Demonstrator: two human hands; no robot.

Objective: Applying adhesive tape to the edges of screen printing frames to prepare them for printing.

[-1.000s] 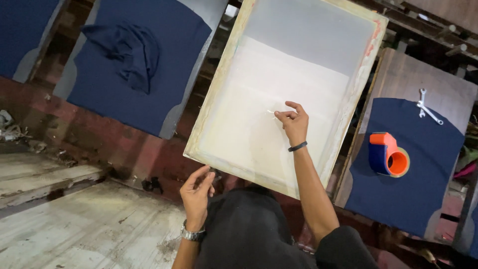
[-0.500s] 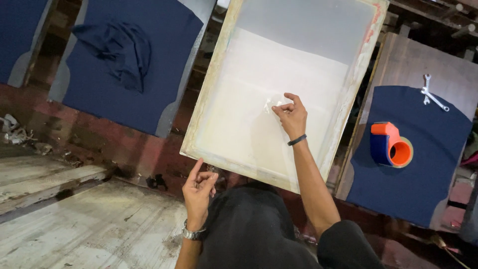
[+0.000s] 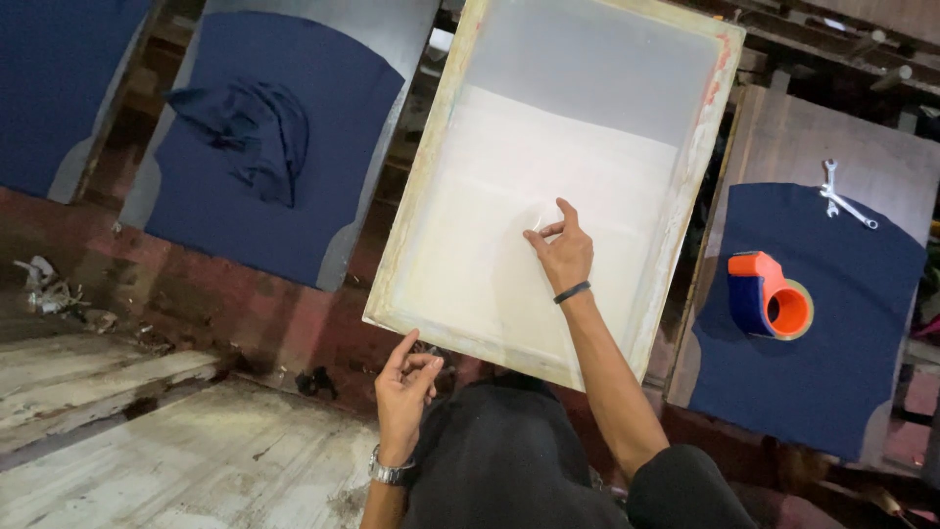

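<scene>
On the white mesh of the screen frame (image 3: 685, 211), near its middle, the right hand (image 3: 561, 253) rests with thumb and forefinger pinched together on a small pale scrap too faint to identify; a dark band circles that wrist. The frame lies tilted across the work area, between two boards covered in navy cloth. The left hand (image 3: 406, 384), wearing a metal watch, is at the frame's near edge, fingers loosely curled with the forefinger raised, holding nothing visible. On the right board (image 3: 813, 323) sit an orange-and-blue tape dispenser (image 3: 767, 297) and a wrench (image 3: 840, 196). On the left board (image 3: 245, 147) lies a crumpled navy garment (image 3: 250, 132).
</scene>
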